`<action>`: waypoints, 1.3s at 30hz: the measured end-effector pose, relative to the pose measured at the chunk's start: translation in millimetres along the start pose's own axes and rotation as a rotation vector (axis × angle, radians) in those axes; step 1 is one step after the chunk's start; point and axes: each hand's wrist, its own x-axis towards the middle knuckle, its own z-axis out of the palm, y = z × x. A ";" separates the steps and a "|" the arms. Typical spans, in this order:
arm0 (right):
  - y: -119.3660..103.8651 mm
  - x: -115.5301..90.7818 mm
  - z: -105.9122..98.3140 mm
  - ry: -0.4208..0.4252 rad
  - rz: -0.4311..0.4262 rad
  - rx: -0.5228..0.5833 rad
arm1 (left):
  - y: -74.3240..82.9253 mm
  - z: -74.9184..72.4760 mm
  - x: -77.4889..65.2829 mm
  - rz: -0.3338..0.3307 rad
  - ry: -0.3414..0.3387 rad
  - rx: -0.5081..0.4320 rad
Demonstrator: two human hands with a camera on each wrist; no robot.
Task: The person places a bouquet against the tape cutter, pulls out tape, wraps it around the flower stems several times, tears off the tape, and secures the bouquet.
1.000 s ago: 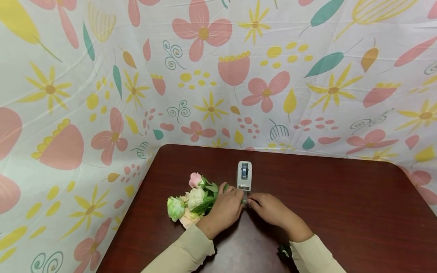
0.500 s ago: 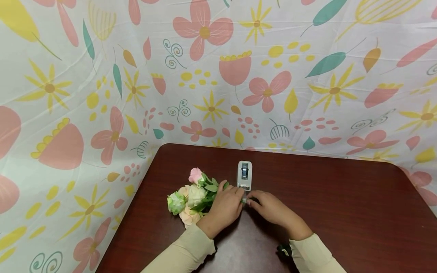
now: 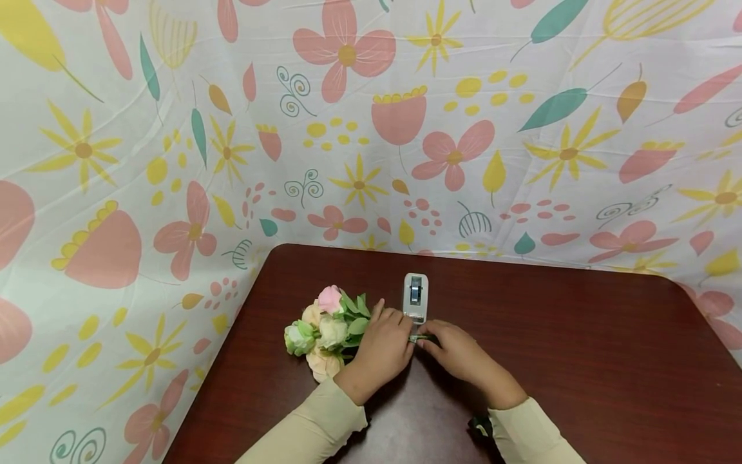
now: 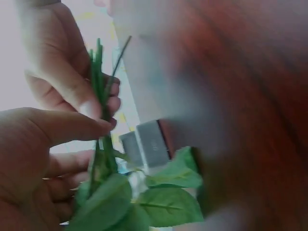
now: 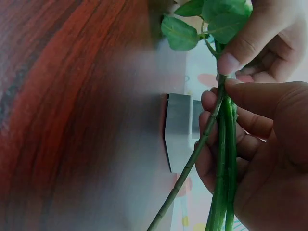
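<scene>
From my remote seat I am looking at a bouquet [image 3: 333, 332] that is lying sideways over the table, its blooms pointing to the person's left and its stems [image 5: 224, 159] running right, between the two hands. A pink rose [image 3: 330, 299] is topping the cluster, a creamy white bloom [image 3: 333, 331] is filling the middle, a green-tinged one [image 3: 299, 338] is sitting outermost, and peach petals [image 3: 323, 363] are spreading at the near side. Broad green leaves [image 4: 168, 207] are fanning out beside the left hand. Most stems are running bright green and close together, while one darker stem [image 5: 185, 175] is angling away from them.

The left hand [image 3: 384, 341] is closing around the stems just below the leaves, thumb pressing in front and fingers curling behind. The right hand [image 3: 458, 354] is pinching them right next to it, its fingers bending around the bundle.

Just beyond the hands, a white tape dispenser [image 3: 415, 313] is standing on the dark red-brown table [image 3: 568, 322]. Pale sleeves [image 3: 307, 425] are covering both forearms, and a flower-printed cloth [image 3: 452, 64] is hanging behind.
</scene>
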 end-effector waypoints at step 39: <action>0.2 3.3 4.3 0.007 0.126 0.018 | -8.8 6.5 6.6 -0.001 -0.081 0.001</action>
